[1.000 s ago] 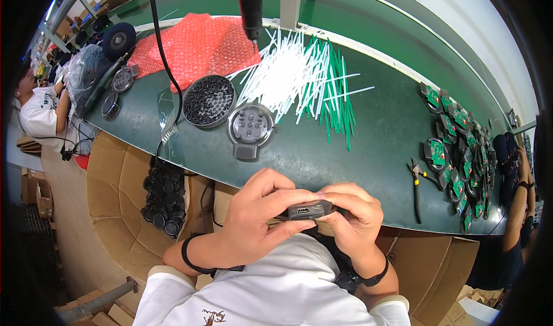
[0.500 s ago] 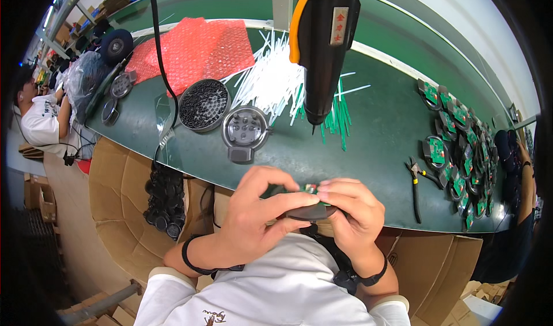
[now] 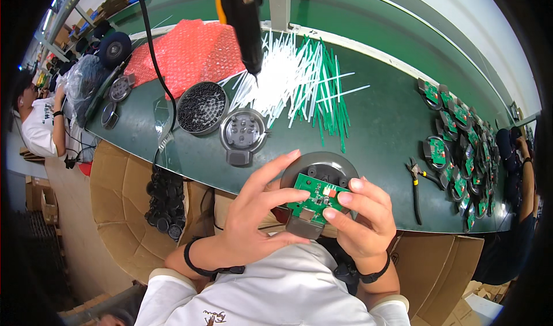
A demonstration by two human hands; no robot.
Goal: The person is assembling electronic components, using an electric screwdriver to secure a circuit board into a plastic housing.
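A green circuit board [image 3: 318, 190] with small white and red parts lies over a dark round plastic housing [image 3: 334, 162]. I hold the two together above the table's front edge, with the board facing up. My left hand [image 3: 245, 219] grips their left side, its index finger on the board and its thumb by the housing's square lower end. On the other side, my right hand [image 3: 366, 222] has its fingertips on the board's right edge. Beyond them, a similar housing [image 3: 245, 131] rests beside a round tin [image 3: 199, 124] of small black pieces, probably screws.
A black electric screwdriver [image 3: 245, 29] hangs over white and green strips [image 3: 282, 84]. Red bubble wrap [image 3: 184, 52] lies back left. Pliers [image 3: 416, 190] lie right, near many housings with boards [image 3: 461, 153]. Cardboard boxes [image 3: 127, 211] stand below. Other people work at both sides.
The housing has turned from edge-on to face up, so its round rim and the board now show. Both hands have shifted around it. The hanging screwdriver has swung left and away.
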